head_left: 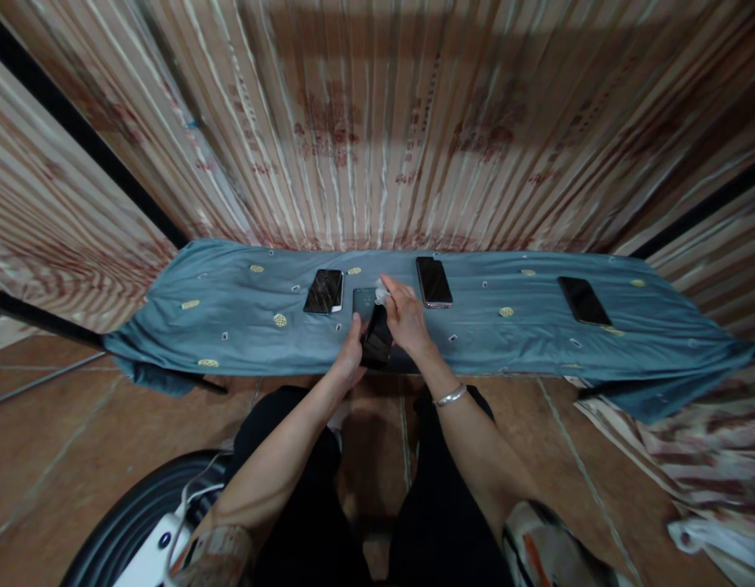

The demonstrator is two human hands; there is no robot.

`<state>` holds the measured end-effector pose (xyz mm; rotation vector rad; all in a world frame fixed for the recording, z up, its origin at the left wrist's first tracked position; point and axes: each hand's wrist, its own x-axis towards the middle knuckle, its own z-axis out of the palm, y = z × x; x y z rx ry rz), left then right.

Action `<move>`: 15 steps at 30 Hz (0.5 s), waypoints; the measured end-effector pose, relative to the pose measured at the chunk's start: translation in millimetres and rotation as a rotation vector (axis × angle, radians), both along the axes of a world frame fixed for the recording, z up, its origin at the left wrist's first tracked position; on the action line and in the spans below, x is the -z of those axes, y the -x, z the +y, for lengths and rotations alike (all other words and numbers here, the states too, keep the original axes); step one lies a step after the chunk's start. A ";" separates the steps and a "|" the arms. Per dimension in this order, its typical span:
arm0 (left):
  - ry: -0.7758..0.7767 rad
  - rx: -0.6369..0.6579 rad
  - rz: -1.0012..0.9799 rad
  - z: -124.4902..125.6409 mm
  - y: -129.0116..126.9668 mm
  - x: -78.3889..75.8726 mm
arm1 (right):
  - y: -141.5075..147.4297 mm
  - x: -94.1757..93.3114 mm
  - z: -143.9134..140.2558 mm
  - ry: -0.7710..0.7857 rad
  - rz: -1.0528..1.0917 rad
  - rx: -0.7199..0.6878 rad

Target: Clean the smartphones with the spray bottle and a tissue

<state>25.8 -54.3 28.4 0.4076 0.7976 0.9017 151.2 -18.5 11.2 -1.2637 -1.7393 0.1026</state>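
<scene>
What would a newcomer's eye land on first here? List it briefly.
First, the two hands at the middle: the left hand steadies a dark phone while the right hand presses a small white wipe above it. Three more phones lie on the blue-grey cloth: one cracked, one centre-right, one far right.

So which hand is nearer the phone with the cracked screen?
Left. The left hand sits just below and right of the cracked phone; the right hand is farther right, past the dark phone.

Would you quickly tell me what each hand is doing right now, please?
Left hand: closed on the edge of the dark phone on the blue cloth.
Right hand: closed on a small white wipe, pressed to that phone.
</scene>
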 end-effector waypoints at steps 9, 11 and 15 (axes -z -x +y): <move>-0.014 -0.051 -0.080 8.6 5.1 10.0 | 11.1 2.5 -11.5 0.027 -0.142 -0.069; -0.003 -0.076 -0.077 11.2 6.4 10.5 | 15.8 2.2 -16.3 0.044 -0.157 -0.093; 0.009 -0.104 -0.089 15.1 9.1 7.5 | 24.3 1.0 -27.1 0.082 -0.177 -0.154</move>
